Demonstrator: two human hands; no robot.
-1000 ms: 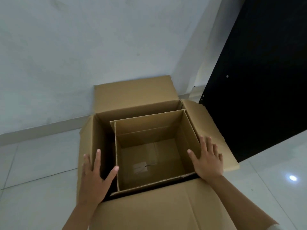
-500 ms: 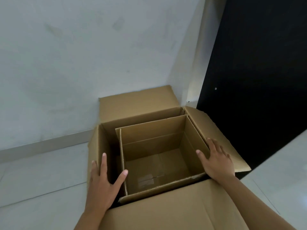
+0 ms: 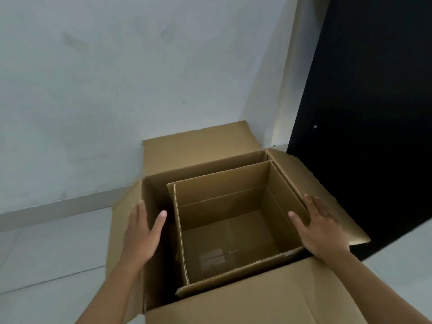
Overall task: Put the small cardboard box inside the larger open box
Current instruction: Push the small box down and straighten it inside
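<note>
The small cardboard box (image 3: pixel 231 232) sits inside the larger open box (image 3: pixel 203 146), its top open and its inside bare apart from strips of tape on its bottom panel. It is pushed toward the right and far side: its right wall lies against the big box's right wall, and its far wall stands just short of the far wall, leaving a thin slot. On the left a wide dark gap runs between the two boxes, and a narrower dark gap shows along the near edge. The small box's rim stands about level with the big box's opening.

The larger box has all four flaps folded outward: the far flap leans up against the white wall (image 3: pixel 117 78), the right flap reaches toward the black panel (image 3: pixel 374 113), the near flap spreads toward the camera, and the left flap hangs down over the tiled floor (image 3: pixel 46 258).

The left hand (image 3: pixel 140 232) hovers over the big box's left wall, fingers together and thumb spread toward the gap, its grip loose and holding nothing. The right hand (image 3: pixel 322 228) lies flat, fingers spread, on the right flap at the rim, its thumb reaching toward the small box's right wall; its grip closes on nothing either.

The floor to the left of the boxes lies open; the corner of the room and the black panel close in behind and to the right.
</note>
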